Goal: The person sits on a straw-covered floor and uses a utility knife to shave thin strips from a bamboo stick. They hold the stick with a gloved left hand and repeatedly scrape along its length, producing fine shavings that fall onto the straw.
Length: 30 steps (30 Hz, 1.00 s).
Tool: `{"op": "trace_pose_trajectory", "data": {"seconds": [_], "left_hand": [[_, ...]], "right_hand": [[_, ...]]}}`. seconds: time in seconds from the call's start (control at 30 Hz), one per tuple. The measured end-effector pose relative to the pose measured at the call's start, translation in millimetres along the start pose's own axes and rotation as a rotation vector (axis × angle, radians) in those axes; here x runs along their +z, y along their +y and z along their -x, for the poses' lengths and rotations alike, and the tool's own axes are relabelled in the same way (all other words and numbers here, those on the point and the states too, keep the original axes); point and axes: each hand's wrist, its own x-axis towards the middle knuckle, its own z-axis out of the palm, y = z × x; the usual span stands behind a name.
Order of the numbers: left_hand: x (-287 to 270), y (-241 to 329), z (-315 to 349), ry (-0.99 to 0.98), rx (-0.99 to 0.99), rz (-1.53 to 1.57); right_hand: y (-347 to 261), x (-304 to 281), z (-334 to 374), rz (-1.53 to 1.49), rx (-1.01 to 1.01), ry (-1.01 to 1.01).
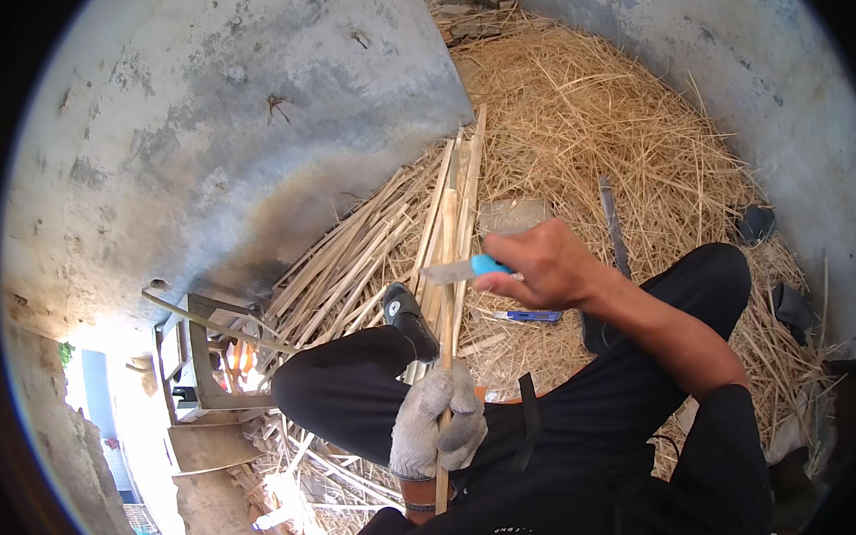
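My left hand [435,420], in a grey-white work glove, is closed round a long pale strip of bamboo or wood [448,215] above my lap. The strip runs away from me past my shoe, among other long strips. My bare right hand [546,263] grips a knife [450,270] by its light blue handle. Its broad blade points left and lies across the strip in view; whether it touches the strip I cannot tell. Below the right hand, a blue box cutter [531,316] rests on the shavings.
Many cut strips [342,247] lie fanned out at the left, by the wall [253,113]. A large heap of shavings [611,110] fills the far right. A long dark blade [613,225] lies on it. At the left stands a boxy wooden frame [200,356].
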Motion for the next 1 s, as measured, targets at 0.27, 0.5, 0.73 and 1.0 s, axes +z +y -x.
{"op": "trace_pose_trajectory", "data": {"seconds": [0.27,0.5,0.73,1.0], "left_hand": [[4.7,-4.1,2.1,-0.029,-0.071,0.021],[1.0,-1.2,-8.2,0.109,-0.026,-0.049],[-11.6,-0.7,18.0,-0.009,-0.044,-0.096],[1.7,2.1,11.2,0.206,0.0,-0.224]], "right_hand": [[-5.6,6.2,7.5,0.073,0.005,-0.066],[33.4,32.4,3.8,0.448,0.055,0.037],[88.0,-54.9,-13.4,0.425,0.625,0.375],[-0.9,9.6,9.6,0.017,-0.083,-0.007]]}}
